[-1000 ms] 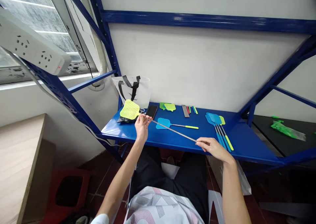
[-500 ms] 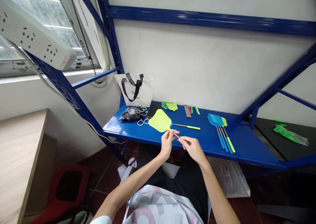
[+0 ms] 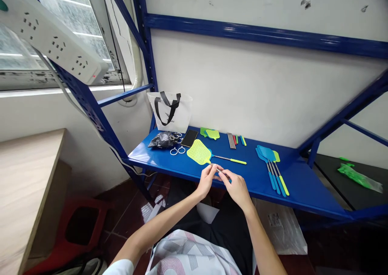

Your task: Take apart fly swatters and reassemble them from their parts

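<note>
A fly swatter with a yellow-green perforated head (image 3: 199,152) is held over the front edge of the blue shelf, its head pointing up and left. My left hand (image 3: 206,182) pinches its metal rod just below the head. Further down, my right hand (image 3: 238,187) is closed round the rod, and a bit of blue grip shows between its fingers. Just behind the hands lies another swatter with a yellow-green grip (image 3: 238,161); its blue head is mostly covered by the held one.
Several assembled swatters (image 3: 274,174) lie at the right. Along the back are loose swatter heads (image 3: 212,134), metal rods (image 3: 231,141) and coloured grips (image 3: 243,140). A phone (image 3: 189,138), black plastic bag (image 3: 162,139), white rings (image 3: 173,151) and white tote bag (image 3: 174,117) occupy the left.
My hands have drawn closer together on the rod, and a blue grip now shows by my right hand. The whole view has shifted slightly.
</note>
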A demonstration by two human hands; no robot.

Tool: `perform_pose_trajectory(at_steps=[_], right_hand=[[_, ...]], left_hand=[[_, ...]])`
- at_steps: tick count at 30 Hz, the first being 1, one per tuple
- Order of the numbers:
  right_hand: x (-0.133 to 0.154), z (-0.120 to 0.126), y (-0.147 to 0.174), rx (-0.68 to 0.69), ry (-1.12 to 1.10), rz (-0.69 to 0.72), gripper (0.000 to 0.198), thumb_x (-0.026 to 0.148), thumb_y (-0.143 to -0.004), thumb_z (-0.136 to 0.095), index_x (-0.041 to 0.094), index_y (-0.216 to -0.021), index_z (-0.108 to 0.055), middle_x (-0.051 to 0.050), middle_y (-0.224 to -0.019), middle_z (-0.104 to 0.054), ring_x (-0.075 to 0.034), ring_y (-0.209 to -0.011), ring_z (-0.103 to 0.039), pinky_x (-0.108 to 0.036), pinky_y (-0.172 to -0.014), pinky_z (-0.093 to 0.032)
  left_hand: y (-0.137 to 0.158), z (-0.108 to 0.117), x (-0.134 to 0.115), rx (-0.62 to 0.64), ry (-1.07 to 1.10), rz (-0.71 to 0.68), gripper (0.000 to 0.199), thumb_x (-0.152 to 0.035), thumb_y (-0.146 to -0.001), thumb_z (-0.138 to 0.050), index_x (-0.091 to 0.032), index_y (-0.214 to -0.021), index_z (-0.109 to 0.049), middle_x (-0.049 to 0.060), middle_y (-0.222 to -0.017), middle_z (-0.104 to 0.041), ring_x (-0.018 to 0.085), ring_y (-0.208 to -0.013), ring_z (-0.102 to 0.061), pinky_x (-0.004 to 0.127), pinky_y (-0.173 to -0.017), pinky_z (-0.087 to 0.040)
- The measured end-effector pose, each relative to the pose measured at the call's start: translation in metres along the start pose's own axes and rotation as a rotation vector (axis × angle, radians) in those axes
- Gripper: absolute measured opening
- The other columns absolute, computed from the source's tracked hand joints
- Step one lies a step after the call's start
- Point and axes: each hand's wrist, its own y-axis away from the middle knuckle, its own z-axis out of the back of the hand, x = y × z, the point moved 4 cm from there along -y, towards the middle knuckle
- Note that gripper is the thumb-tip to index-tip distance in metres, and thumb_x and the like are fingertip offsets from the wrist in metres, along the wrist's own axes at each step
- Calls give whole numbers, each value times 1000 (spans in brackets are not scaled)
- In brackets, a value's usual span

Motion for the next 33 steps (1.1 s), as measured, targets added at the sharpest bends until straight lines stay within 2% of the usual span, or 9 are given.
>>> perform_pose_trajectory(at_steps=[5,9,12,17,20,25,29,33], right_hand=[[2,0,-1,-30,33,16,45,53,-116,-41,31,-126,-79,-8,-114,-85,-29,-98,-81,-31,-75,-52],[8,2,-1,-30,46,36,48,53,-117,-37,29,-115,-79,-7,-97,-84,-27,-86,-80,-29,-68,-45],[11,12,2,-19,48,56,47,55,-117,-38,30,-107,-77,-6,-89,-82,-26,-83,-78,-29,-67,-41],[-12,42,8,73,70,-21,42,58,-114,-45,32,-100,-75,-2,-84,-79,-26,-78,-74,-30,-67,-39],[-25,59,10,156,10,-37,44,61,-113,-45,32,-96,-75,-1,-82,-76,-24,-74,-69,-30,-69,-42],[-36,91,21,215,-7,-64,50,64,-111,-46,29,-89,-75,-3,-78,-74,-24,-70,-65,-32,-66,-44],[-53,118,35,243,-14,-142,50,67,-106,-53,28,-88,-79,-5,-81,-77,-25,-74,-68,-32,-68,-49],[-70,131,41,230,4,-205,53,73,-103,-55,29,-93,-82,-2,-80,-77,-24,-73,-68,-33,-71,-53]], left_hand=[[-1,-1,-5,22,52,29,56,-72,-93,-77,-16,-97,-82,16,-113,-81,30,-106,-78,39,-88,-65],[-2,-3,-10,19,108,54,54,-70,-92,-79,-17,-98,-81,17,-119,-82,33,-117,-76,43,-96,-63],[-7,2,-25,11,92,-8,52,-70,-92,-79,-17,-94,-81,17,-116,-82,33,-116,-76,44,-98,-60],[-25,35,-59,-199,73,-125,47,-66,-94,-78,-20,-86,-73,12,-113,-81,26,-108,-75,35,-90,-57],[-34,49,-70,-214,93,-101,46,-66,-93,-80,-21,-88,-71,10,-111,-80,24,-106,-75,33,-88,-55],[-49,81,-87,-256,290,-71,39,-57,-95,-83,-22,-90,-68,5,-107,-77,18,-96,-73,28,-82,-54],[-62,121,-110,-393,376,-172,36,-51,-96,-84,-22,-88,-66,0,-92,-72,13,-85,-70,24,-76,-53],[-67,130,-114,-349,372,-204,37,-54,-95,-85,-22,-91,-66,0,-93,-73,15,-86,-72,25,-76,-54]])
